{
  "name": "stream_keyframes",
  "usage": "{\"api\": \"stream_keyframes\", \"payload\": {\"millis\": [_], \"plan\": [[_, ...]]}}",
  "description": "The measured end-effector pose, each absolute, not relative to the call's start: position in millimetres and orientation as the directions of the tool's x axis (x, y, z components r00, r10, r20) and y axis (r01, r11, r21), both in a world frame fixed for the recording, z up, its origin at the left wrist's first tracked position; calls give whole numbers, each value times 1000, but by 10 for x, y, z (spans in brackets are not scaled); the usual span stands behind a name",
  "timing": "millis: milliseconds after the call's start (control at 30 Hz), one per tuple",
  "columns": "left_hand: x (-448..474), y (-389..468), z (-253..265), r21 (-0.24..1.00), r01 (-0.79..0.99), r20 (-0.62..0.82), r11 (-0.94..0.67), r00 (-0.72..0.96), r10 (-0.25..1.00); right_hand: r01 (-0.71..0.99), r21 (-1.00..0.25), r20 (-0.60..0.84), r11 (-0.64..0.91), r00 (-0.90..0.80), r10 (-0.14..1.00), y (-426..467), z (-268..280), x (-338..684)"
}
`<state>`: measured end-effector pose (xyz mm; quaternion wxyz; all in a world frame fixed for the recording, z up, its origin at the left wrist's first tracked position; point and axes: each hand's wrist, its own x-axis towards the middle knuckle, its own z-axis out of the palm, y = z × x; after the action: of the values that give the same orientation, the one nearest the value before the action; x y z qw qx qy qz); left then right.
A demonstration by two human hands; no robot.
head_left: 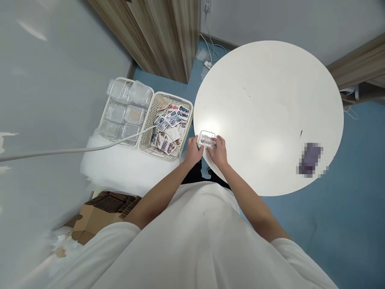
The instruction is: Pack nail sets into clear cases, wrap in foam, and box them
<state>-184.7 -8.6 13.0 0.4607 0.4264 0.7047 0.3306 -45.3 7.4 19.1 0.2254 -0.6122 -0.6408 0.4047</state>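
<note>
A small clear plastic box (206, 136) with a row of dark reddish, nail-like pieces in it is at the left front edge of the round white table (270, 104). My left hand (193, 151) grips its left side, thumb at the near edge. From the right, my right hand (219, 152) closes on the box, fingers over its right edge and thumb near the front. To the left, a cream basket (189, 105) holds many printed cards (173, 132) with sets of coloured press-on nails.
Another basket (104, 114) contains several stacked clear boxes (116, 113). A pale cable (120, 141) crosses over both baskets. White wrapped material (111, 168) lies below them, above an open cardboard box (99, 218). At the table's right lies a blurred purple object (311, 158).
</note>
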Motion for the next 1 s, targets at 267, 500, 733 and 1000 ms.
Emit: {"api": "stream_keyframes", "payload": {"millis": [267,500,733,1000], "plan": [[-1874,73,167,827,394,-350,401,-197,916,556,-813,-250,-172,-67,966,192,182,-577],[-1937,232,116,857,376,-303,354,-189,934,558,-819,-197,-135,-53,979,361,119,-627],[-1954,252,133,857,378,-306,349,-170,937,572,-812,-176,-120,-44,983,351,115,-650],[-1934,233,84,863,370,-303,344,-167,938,578,-810,-174,-102,-71,982,356,97,-654]]}}
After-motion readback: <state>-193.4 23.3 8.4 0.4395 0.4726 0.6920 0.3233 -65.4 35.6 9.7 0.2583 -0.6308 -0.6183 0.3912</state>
